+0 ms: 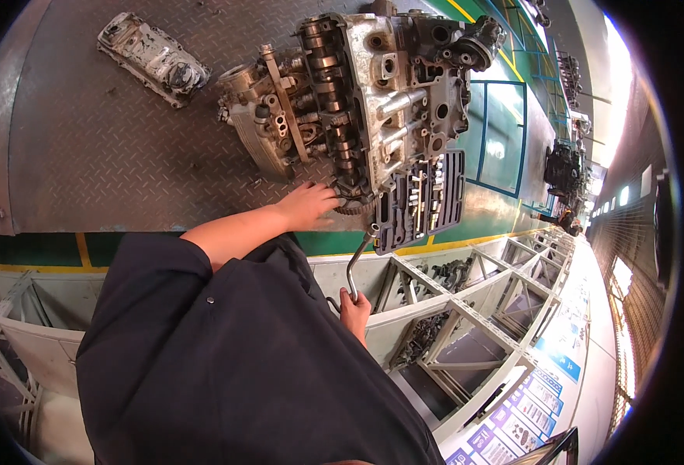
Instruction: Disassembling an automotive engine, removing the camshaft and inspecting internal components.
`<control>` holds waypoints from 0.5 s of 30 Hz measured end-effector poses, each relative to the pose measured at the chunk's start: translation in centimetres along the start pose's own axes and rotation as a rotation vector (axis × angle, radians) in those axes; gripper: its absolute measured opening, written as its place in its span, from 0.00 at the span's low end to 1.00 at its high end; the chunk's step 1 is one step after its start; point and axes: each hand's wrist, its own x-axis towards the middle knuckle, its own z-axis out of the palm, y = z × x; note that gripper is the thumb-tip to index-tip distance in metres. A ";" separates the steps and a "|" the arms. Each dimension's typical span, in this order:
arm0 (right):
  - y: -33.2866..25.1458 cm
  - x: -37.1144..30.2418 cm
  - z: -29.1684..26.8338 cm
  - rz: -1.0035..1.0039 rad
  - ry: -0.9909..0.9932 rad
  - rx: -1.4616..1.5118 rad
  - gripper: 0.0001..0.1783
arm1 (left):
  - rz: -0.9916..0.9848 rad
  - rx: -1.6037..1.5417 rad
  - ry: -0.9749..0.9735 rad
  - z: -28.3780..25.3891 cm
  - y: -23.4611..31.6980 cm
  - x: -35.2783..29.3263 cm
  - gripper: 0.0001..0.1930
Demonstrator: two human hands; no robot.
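Workshop bay: green floor w/ yellow lines, pale metal racks [505, 341] beyond the counter's near side. Counter [164, 167] is diamond-plate steel, grimy, so things on it could prob. slide if shoved.

Biggest item: engine assembly [392, 93], standing toward the counter's right part, camshaft [326, 70] exposed. If it's not secured (can't tell), a hard pull could shift or tip it. Open cam side also means grit or a dropped bit could get in & score the lobes.

Open tool case [461, 182] sits just beside the engine, by the counter edge; overhang unclear. A knock from elbow or tool could spill the sockets [417, 198]. Grey cover [152, 62] lies well apart, low risk.

Bent metal bar [350, 270]: in right hand [354, 310], grip wrapped round its lower part, upper end near the case corner. A careless swing could clip the case or the other hand.

Left hand [309, 206]: at engine's near end by the toothed wheel [356, 209]; fingertips part-hidden, can't tell if pinching. Pinch hazard if wheel turns.
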 end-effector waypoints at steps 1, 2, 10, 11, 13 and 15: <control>0.1 -0.1 -0.1 0.002 0.001 0.000 0.20 | 0.000 -0.001 -0.001 0.1 0.0 0.2 0.12; 0.3 -0.2 -0.2 0.002 0.004 -0.019 0.20 | -0.033 -0.038 -0.066 0.1 -0.1 0.6 0.12; 0.7 0.1 0.3 0.012 -0.003 0.004 0.20 | -0.479 -0.159 0.110 1.4 6.4 3.4 0.13; 0.7 0.1 0.4 0.005 -0.005 0.004 0.20 | -0.483 -0.171 0.111 1.4 6.4 3.5 0.13; 0.6 -0.2 0.7 0.001 -0.008 0.011 0.19 | -0.485 -0.177 0.072 0.7 6.6 4.0 0.13; 0.4 -0.5 1.0 -0.005 -0.003 0.021 0.19 | -0.488 -0.184 0.035 0.8 6.8 4.5 0.13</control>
